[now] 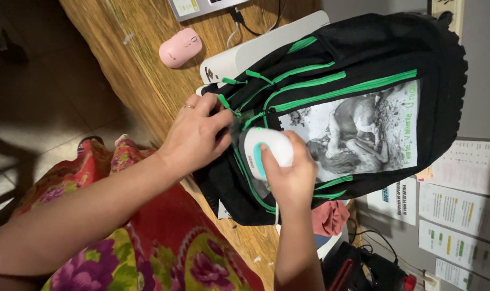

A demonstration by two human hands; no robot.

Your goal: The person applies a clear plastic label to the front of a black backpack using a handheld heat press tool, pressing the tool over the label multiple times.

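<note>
A black backpack (358, 59) with green zip trims and a grey printed picture panel lies on a wooden table (121, 48). My left hand (196, 134), with a ring on one finger, presses on the bag's black fabric near the green zip pulls. My right hand (290, 172) grips a small white handheld press (263, 148) with a teal handle and a green light, held down on the bag beside the picture panel.
A pink computer mouse (179, 47) and a white flat device (255, 46) lie on the table behind the bag. A laptop edge and cables sit at the top. Printed sheets (460, 210) hang on the wall at right. My floral red garment (164, 242) fills the foreground.
</note>
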